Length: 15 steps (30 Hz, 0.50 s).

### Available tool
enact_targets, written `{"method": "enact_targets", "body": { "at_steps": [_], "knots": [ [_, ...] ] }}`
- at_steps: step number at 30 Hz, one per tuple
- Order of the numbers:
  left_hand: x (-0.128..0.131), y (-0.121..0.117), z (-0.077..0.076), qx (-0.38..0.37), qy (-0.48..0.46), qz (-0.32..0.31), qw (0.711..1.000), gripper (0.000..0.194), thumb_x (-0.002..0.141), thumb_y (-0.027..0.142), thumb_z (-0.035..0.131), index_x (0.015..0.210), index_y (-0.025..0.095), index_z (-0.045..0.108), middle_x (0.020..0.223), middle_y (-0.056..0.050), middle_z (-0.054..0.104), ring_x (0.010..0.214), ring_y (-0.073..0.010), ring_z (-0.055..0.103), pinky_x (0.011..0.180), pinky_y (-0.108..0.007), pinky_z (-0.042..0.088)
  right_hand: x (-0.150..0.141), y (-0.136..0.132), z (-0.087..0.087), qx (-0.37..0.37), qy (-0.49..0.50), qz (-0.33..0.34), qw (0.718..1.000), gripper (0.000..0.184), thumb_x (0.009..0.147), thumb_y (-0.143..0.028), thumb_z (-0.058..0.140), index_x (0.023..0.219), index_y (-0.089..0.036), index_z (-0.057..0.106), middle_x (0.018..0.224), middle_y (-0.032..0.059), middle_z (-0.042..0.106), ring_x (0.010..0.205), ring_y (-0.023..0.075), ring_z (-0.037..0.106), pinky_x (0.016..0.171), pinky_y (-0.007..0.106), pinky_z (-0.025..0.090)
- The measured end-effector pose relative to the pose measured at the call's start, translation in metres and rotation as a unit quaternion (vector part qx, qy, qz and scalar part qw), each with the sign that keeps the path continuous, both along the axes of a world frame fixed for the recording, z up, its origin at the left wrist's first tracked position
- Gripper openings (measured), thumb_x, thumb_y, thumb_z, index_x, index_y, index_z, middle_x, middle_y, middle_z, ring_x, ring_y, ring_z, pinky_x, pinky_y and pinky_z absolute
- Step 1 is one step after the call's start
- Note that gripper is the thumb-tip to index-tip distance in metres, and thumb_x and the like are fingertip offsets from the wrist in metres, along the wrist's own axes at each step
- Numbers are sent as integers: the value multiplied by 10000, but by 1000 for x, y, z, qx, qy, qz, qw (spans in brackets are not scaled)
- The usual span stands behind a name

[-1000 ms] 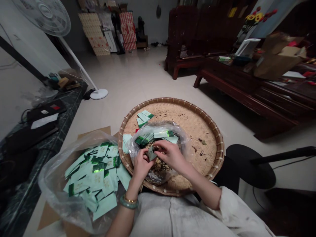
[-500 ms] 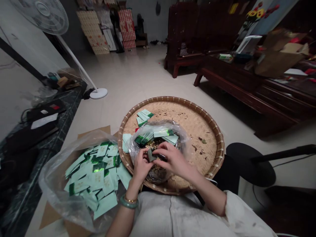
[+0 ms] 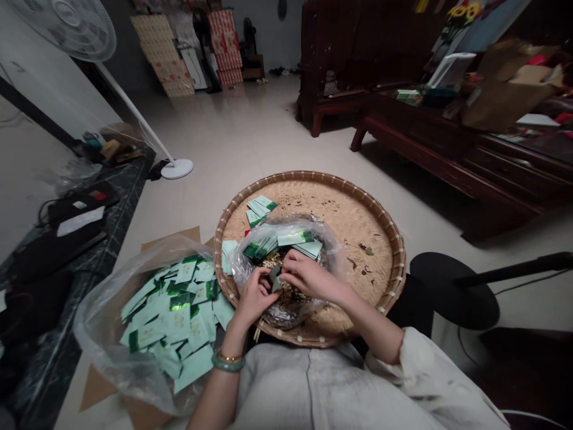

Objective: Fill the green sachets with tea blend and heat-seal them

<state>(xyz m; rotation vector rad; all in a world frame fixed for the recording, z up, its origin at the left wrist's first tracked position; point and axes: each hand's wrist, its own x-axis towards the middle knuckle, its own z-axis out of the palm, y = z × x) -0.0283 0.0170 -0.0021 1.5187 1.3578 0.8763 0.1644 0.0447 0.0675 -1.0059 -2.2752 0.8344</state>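
Note:
A small green paper packet (image 3: pixel 276 280) is held upright in my left hand (image 3: pixel 256 294), fingers wrapped round its lower part. My right hand (image 3: pixel 307 276) is closed in a pinch at the packet's upper edge; what lies between its fingertips is hidden. Both hands are over a clear plastic bag (image 3: pixel 242 269) of loose dried bits (image 3: pixel 299 294). Stacks of flat green packets (image 3: pixel 308 247) rest on the bag's far side. The bag sits in a round woven bamboo tray (image 3: pixel 371 230), where more packets (image 3: pixel 262 206) lie at the far left.
Left of the tray, a large plastic bag (image 3: pixel 96 325) holds many green packets (image 3: pixel 179 322) on cardboard. A white fan (image 3: pixel 176 169) stands beyond. Dark wooden furniture (image 3: pixel 430 149) is at the right, with a black round base (image 3: pixel 452 292) nearer me.
My right hand's fingers have curled closer together and shifted slightly up at the packet. My left hand still holds the packet. The whole view has shifted a little.

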Motion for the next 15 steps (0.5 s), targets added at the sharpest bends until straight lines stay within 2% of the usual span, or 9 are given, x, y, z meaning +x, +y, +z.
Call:
{"method": "enact_targets", "body": {
  "at_steps": [2,5,8,10,11,12,13,15],
  "knots": [
    [0,0,1,-13,-6,-4,1000,452,628,246,725,1025,185,517,711,57,531,492,-66,475,461,-175,378,-2,2,-2,-10,21,14,1000,142,891,-235,585,778,-160,625,823,28,520,736,144,514,665,248,432],
    [-1,1,4,-10,-44,8,999,370,640,260,698,957,182,525,807,22,564,517,-53,477,462,-164,379,-4,4,-10,-29,87,-4,996,139,840,-257,664,739,-161,650,771,11,547,700,131,534,638,233,428],
    [-4,2,5,-18,-78,52,995,336,632,277,696,894,179,510,867,8,573,500,-30,455,441,-149,353,-2,3,-25,-55,169,-92,980,136,827,-254,676,728,-163,656,739,9,586,680,133,567,627,237,448],
    [-7,3,4,-31,-83,82,993,370,613,293,714,892,179,500,849,21,566,445,-7,400,402,-139,296,-1,-2,-37,-72,167,-140,973,124,833,-224,661,727,-159,657,723,12,601,670,138,584,624,242,461],
    [-9,3,4,-34,-82,92,992,386,608,297,721,898,179,496,839,28,562,428,0,381,392,-135,276,-1,-6,-44,-76,140,-140,977,96,827,-201,662,742,-157,664,726,16,607,682,144,593,635,247,469],
    [-10,4,4,-32,-81,100,991,397,608,300,725,906,181,492,830,33,559,419,3,374,386,-133,267,-2,-10,-51,-76,98,-114,986,35,807,-170,676,775,-156,677,751,23,621,717,153,606,666,256,478],
    [-10,4,4,-26,-77,106,991,403,610,301,728,912,183,488,824,38,556,416,4,372,384,-131,267,-5,-14,-58,-74,51,-74,993,55,787,-147,691,841,-160,691,793,32,632,750,163,614,697,267,487],
    [-10,5,3,-12,-69,111,991,408,621,301,731,924,189,482,820,43,552,418,0,384,386,-131,288,-12,-22,-69,-60,-21,-7,998,312,758,-118,708,1063,-173,667,970,72,638,854,187,624,769,294,498]
  ]
}}
